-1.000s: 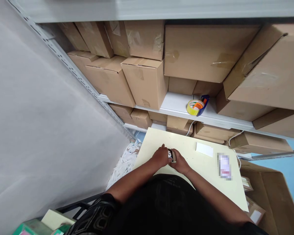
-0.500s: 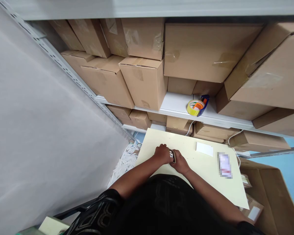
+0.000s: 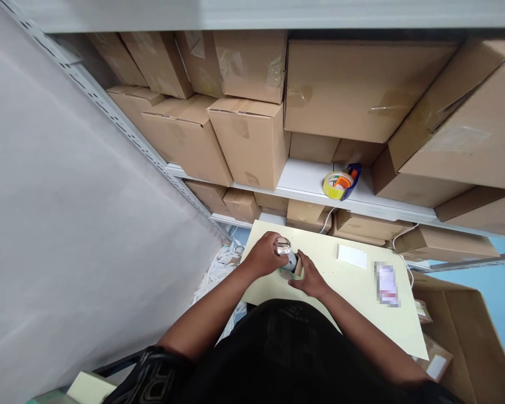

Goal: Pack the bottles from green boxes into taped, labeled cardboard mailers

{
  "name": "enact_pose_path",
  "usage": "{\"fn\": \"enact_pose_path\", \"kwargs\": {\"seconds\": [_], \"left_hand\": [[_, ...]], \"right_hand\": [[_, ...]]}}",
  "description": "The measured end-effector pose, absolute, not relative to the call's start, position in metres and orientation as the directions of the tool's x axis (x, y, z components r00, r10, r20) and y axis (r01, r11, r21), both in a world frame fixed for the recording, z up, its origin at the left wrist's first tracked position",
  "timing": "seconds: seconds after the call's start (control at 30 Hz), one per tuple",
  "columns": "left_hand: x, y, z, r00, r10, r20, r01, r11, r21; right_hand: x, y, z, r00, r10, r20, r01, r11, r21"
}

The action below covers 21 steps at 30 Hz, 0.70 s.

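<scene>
My left hand is closed round a white cylinder with a shiny silver top; its exact kind does not show. The cylinder's lower part is in a small open box, pale green outside with a brown inner wall. My right hand grips that box from the right, thumb on the near side and fingers on the far side. Both hands are over the pale yellow tabletop. How deep the cylinder sits in the box is hidden.
A white card or flat box and a blurred-out item lie at the table's right. A yellow tape roll in a dispenser rests on the shelf among cardboard boxes. A large open carton stands right, a grey wall left.
My left hand has moved slightly left and up, and the silver-topped cylinder now shows above the box. My right hand has opened its grip wider around the box.
</scene>
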State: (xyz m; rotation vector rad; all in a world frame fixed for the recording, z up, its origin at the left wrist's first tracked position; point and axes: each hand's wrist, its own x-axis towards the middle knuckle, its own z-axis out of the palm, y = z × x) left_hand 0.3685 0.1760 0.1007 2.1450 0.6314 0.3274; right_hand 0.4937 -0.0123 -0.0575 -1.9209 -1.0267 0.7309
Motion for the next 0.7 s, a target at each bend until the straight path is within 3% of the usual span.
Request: {"fn": "enact_pose_path", "kwargs": {"seconds": [0.17, 0.3, 0.4, 0.57, 0.63, 0.7], "left_hand": [[0.366, 0.202, 0.117, 0.785, 0.618, -0.03, 0.186, -0.19, 0.964], [0.377, 0.203, 0.122, 0.803, 0.595, -0.03, 0.017, 0.028, 0.999], [0.387, 0.199, 0.12, 0.808, 0.588, -0.034, -0.037, 0.108, 0.993], [0.396, 0.187, 0.109, 0.819, 0.564, -0.1, -0.054, 0.25, 0.967], [0.396, 0.177, 0.102, 0.806, 0.58, -0.12, -0.086, 0.315, 0.945], [0.394, 0.163, 0.095, 0.768, 0.627, -0.132, -0.111, 0.334, 0.936]], "right_hand": [[0.507, -0.031, -0.016, 0.569, 0.823, 0.006, 0.328, -0.22, -0.918], [0.517, -0.023, 0.014, 0.619, 0.779, 0.104, 0.375, -0.176, -0.91], [0.52, -0.014, 0.021, 0.634, 0.773, -0.025, 0.204, -0.198, -0.959], [0.506, -0.013, 0.025, 0.528, 0.792, -0.307, -0.323, -0.147, -0.935], [0.497, -0.016, 0.029, 0.532, 0.784, -0.321, -0.399, -0.102, -0.911], [0.49, -0.019, 0.035, 0.6, 0.751, -0.276, -0.344, -0.069, -0.936]]}}
